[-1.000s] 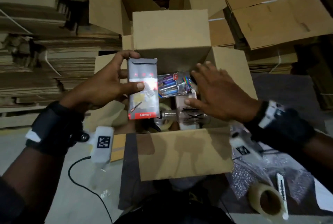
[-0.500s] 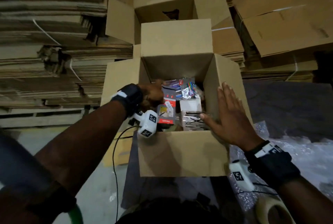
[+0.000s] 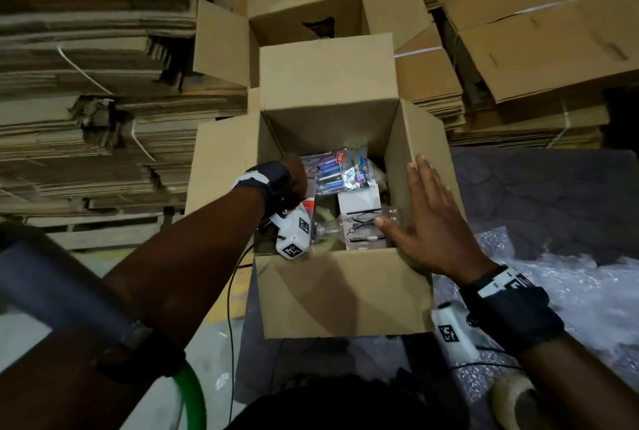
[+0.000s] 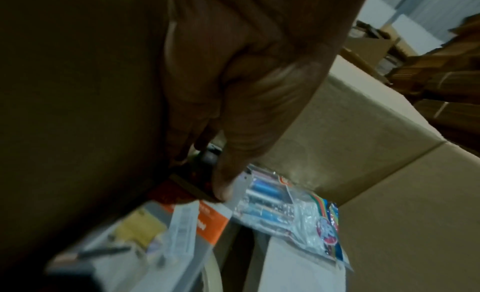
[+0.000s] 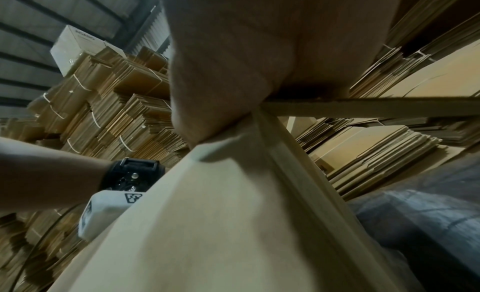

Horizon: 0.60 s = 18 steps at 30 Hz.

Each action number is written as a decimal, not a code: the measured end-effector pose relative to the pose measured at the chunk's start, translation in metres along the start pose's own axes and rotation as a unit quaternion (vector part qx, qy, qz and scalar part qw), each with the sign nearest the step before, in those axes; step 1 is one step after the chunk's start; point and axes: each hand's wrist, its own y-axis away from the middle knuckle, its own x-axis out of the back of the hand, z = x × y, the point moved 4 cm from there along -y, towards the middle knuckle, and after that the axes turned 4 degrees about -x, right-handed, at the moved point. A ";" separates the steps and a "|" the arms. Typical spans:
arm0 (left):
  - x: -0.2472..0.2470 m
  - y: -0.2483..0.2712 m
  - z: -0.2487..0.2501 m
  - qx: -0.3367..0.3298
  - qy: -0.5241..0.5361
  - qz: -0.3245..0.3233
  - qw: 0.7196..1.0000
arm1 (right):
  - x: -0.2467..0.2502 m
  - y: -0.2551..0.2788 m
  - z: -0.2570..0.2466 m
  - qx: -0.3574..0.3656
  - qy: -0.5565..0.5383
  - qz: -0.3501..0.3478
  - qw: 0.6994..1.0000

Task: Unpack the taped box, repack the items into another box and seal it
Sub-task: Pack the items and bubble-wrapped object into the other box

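Note:
An open cardboard box (image 3: 342, 291) stands in front of me. Inside lie a pen packet (image 3: 328, 170), a white box with a comb and scissors set (image 3: 363, 219) and a clear-wrapped item. My left hand (image 3: 295, 180) reaches deep into the box's left side. There its thumb (image 4: 223, 189) and fingers pinch the top end of a grey and red carton (image 4: 182, 224), which lies beside the pen packet (image 4: 272, 204). My right hand (image 3: 428, 215) lies flat with straight fingers on the box's right flap (image 5: 363, 107), its thumb just inside the box.
A second open box (image 3: 304, 1) stands right behind the first. Bundled flat cardboard is stacked at the left (image 3: 86, 84) and at the back right (image 3: 536, 49). Bubble wrap (image 3: 570, 291) and a tape roll (image 3: 511, 402) lie at my right.
My left hand has carried the grey and red carton from above the box down into its left side. My right hand has shifted from over the items to the right flap.

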 end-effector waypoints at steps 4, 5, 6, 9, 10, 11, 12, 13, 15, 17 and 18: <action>0.020 0.011 0.012 -0.042 -0.042 -0.018 0.998 | 0.001 -0.001 -0.002 0.000 -0.002 0.002 1.000; 0.024 0.015 0.015 -0.056 -0.030 -0.026 0.998 | 0.001 0.000 -0.002 0.002 -0.003 0.003 1.000; 0.029 0.022 0.018 -0.077 -0.034 -0.030 0.996 | 0.002 0.000 -0.003 0.003 -0.006 0.006 1.000; 0.036 0.044 0.027 -0.143 -0.071 -0.036 0.986 | 0.003 0.001 -0.004 0.000 -0.013 0.008 1.000; 0.036 0.052 0.030 -0.165 -0.068 -0.039 0.983 | 0.003 0.001 -0.003 -0.001 -0.017 0.011 1.000; 0.037 0.062 0.033 -0.187 -0.053 -0.040 0.980 | 0.002 0.002 -0.002 0.000 -0.023 0.017 1.000; 0.037 0.072 0.035 -0.206 -0.037 -0.035 0.977 | 0.002 0.002 -0.001 0.003 -0.030 0.025 0.999; 0.036 0.084 0.037 -0.224 -0.022 -0.024 0.974 | 0.002 0.003 -0.001 0.005 -0.039 0.032 0.999; 0.031 0.108 0.039 -0.261 0.005 0.022 0.965 | 0.003 0.004 0.002 0.002 -0.066 0.041 0.997; 0.021 0.139 0.041 -0.300 0.062 0.079 0.949 | 0.007 0.008 0.007 0.003 -0.107 0.064 0.992; 0.012 0.156 0.043 -0.318 0.102 0.096 0.938 | 0.010 0.014 0.010 0.014 -0.129 0.092 0.987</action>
